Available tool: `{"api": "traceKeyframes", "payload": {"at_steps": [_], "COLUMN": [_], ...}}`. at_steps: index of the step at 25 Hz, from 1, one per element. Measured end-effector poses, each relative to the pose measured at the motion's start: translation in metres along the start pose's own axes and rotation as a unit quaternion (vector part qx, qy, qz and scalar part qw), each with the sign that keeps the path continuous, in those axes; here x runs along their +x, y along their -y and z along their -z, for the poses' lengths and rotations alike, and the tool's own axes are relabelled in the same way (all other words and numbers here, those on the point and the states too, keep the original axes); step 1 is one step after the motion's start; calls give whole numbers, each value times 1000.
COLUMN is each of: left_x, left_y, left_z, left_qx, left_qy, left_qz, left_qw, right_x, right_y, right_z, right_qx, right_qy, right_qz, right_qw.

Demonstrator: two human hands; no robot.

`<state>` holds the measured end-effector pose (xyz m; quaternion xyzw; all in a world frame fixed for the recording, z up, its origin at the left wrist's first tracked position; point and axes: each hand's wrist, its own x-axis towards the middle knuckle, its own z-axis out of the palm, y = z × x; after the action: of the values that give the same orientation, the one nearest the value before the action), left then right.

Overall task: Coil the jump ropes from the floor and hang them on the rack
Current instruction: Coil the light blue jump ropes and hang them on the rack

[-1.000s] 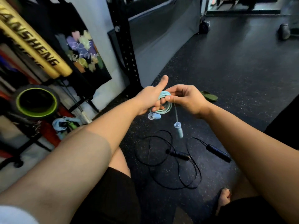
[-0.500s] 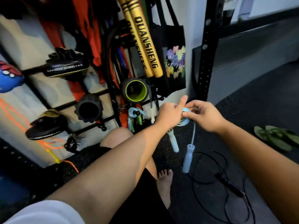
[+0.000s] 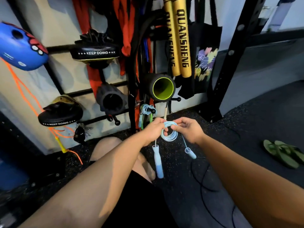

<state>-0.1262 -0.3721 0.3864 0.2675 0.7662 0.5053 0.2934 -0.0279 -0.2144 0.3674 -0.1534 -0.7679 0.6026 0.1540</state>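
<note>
Since half a second ago the view has swung further onto the rack (image 3: 131,89), whose lower pegs now sit just above the hands; the left forefinger, stretched out then, is now curled in, and the pale blue jump rope (image 3: 170,134) shows as an open ring of several loops between the two hands; the left hand (image 3: 153,131) grips the coil's left side, fingers curled round the strands, and one handle (image 3: 158,160) hangs straight down beneath it; the right hand (image 3: 189,130) pinches the coil's upper right edge between thumb and fingertips, the second handle (image 3: 191,153) dangling on a short strand below; both arms reach forward over a bent knee (image 3: 105,145); a second blue rope (image 3: 146,109) hangs on a peg just beyond the left hand; above it sit a foam roller (image 3: 162,88) with a green core, two yellow padded sticks (image 3: 179,38) and a black pad (image 3: 95,52) lettered KEEP DOING; a black rope (image 3: 202,181) lies loose on the floor (image 3: 263,112) under the right forearm; green sandals (image 3: 283,153) lie well apart to the right
</note>
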Motion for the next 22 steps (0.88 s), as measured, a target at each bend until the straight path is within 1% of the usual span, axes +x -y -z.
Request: {"api": "traceKeyframes", "payload": {"at_steps": [5, 8, 12, 16, 19, 22], "left_x": [33, 58, 111, 164, 206, 241], "left_y": [38, 46, 67, 88, 106, 132], "left_z": [32, 39, 49, 55, 56, 55], "left_qx": [-1, 4, -10, -26, -61, -45], "left_qy": [-10, -46, -129, -182, -200, -201], "left_qz": [-24, -24, 12, 42, 88, 88], "left_qw": [1000, 999, 992, 982, 974, 975], "right_x": [43, 69, 119, 174, 215, 247], "right_y": [-9, -20, -37, -69, -102, -128], "right_z": [-24, -35, -50, -62, -69, -69], "right_qx": [16, 30, 25, 32, 14, -39], "right_qy": [-19, -33, -45, -57, -64, -69], "right_qz": [-43, -74, -92, -96, -116, -100], "right_qw": [999, 996, 994, 993, 991, 992]}}
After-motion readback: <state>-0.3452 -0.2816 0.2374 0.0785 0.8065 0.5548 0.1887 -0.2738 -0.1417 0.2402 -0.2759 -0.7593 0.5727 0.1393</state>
